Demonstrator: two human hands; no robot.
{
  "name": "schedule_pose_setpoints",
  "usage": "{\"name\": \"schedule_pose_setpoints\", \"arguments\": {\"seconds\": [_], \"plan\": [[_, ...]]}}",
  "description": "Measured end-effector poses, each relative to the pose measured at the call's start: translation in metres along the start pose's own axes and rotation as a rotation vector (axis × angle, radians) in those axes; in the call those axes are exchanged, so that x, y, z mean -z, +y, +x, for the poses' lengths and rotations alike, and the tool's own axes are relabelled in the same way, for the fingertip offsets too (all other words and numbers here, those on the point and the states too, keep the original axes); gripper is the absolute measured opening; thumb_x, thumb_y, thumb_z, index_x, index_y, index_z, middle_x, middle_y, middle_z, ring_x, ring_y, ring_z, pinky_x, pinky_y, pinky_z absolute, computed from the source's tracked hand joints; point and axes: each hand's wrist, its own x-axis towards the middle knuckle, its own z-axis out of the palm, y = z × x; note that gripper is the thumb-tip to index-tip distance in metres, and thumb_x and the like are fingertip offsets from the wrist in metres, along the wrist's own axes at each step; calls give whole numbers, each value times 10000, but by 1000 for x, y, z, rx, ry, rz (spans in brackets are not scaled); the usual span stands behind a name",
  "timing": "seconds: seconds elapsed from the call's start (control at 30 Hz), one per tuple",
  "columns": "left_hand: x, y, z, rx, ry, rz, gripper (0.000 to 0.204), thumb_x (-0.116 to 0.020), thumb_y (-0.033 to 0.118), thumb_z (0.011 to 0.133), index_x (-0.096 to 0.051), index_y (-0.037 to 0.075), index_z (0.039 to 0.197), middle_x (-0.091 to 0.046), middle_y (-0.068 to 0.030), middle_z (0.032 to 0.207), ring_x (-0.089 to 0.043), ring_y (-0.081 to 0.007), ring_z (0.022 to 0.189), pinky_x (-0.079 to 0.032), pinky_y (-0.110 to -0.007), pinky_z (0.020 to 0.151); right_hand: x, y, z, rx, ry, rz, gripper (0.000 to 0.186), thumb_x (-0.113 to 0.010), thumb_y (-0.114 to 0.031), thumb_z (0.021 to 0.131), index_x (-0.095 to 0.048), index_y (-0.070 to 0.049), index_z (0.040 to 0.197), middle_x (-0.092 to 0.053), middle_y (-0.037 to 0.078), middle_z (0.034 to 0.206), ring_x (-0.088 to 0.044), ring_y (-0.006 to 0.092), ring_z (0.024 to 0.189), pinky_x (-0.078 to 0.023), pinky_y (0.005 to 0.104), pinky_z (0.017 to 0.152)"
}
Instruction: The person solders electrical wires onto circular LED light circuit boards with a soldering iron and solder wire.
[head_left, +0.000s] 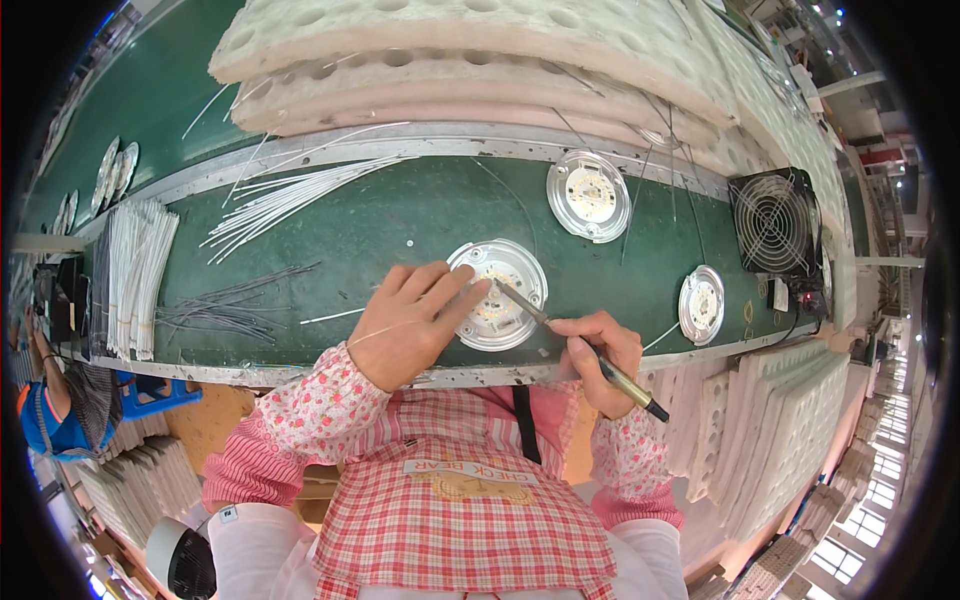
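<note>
A round silver lamp plate (512,329) with a pale circuit board lies near the front edge of the green bench. My left hand (410,318) reaches over its left side, fingertips closed together near the board's middle. A thin white wire (333,317) runs under that hand from the left; the fingers hide its other end. My right hand (606,358) grips a soldering iron (628,388) with a brownish handle and a black rear end. The iron slants up to the left, its tip at the board's middle beside my left fingertips.
Another lamp plate (589,197) lies farther back, and a third plate (702,305) with a white wire lies to the right. Loose white wires (290,200), dark wires (225,308) and a thick wire bundle (140,280) lie left. A black fan (775,222) stands right; foam trays (480,95) stack behind.
</note>
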Motion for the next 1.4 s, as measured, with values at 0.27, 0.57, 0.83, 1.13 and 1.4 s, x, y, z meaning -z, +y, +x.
{"name": "schedule_pose_setpoints", "arguments": {"seconds": [0.27,0.57,0.83,1.13,1.4], "plan": [[3,-1,2,-44,-40,48,567,-684,74,720,-620,67,1283,-576,-53,1203,-567,-220,1071,-462,-363,841,-10,-9,-6,0,69,-176,335,-700,-101,866,-668,-41,1194,-654,130,851,-641,210,717,-501,307,654],[7,-7,43,27,-7,-227,318,-667,107,830,-682,94,1147,-627,-46,1119,-586,-247,1038,-444,-398,882,-45,-6,5,254,212,-867,995,-876,-409,658,-404,10,1427,-503,234,1286,-483,405,1181,-323,535,1041],[-54,-5,124,-137,12,-187,212,-626,122,899,-632,46,1097,-611,-91,1157,-601,-265,1058,-436,-391,902,92,13,-53,160,467,-1277,899,-867,-272,701,-401,2,1419,-498,202,1390,-467,401,1287,-273,576,1127],[2,41,32,-29,25,-116,162,-667,190,787,-593,75,876,-559,-64,896,-570,-233,909,-409,-386,815,1,-7,-17,348,277,-951,464,-806,-135,725,-655,-113,1163,-598,132,1125,-574,373,1084,-433,513,1001],[35,20,-32,160,-139,-86,161,-676,175,782,-573,82,862,-556,-86,801,-563,-257,798,-404,-404,758,-48,7,27,563,251,-707,289,-844,-115,690,-673,-111,922,-583,151,988,-594,366,883,-489,430,723]]}}
